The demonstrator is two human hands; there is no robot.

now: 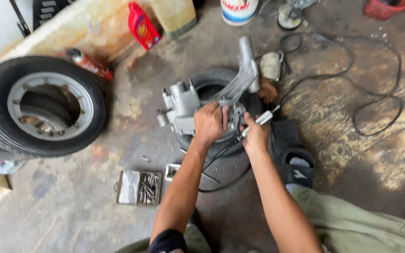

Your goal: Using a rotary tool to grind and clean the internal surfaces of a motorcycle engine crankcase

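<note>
A grey metal engine casing (183, 104) with a long arm (247, 65) rests on a small black tyre (214, 79) on the concrete floor. My left hand (210, 122) lies palm down on the casing's round hub, fingers curled over it. My right hand (255, 136) grips a silver tool (261, 118), with its tip set at the hub's right side. Thin black cables (221, 157) run from under the casing toward me.
A large wheel with a grey rim (38, 105) lies at left. An open tin of bits (140, 187) sits near my left arm. A red bottle (142, 26), a spray can (89, 63), a loose black cable (376, 100) and a dark sandal (298, 164) lie around.
</note>
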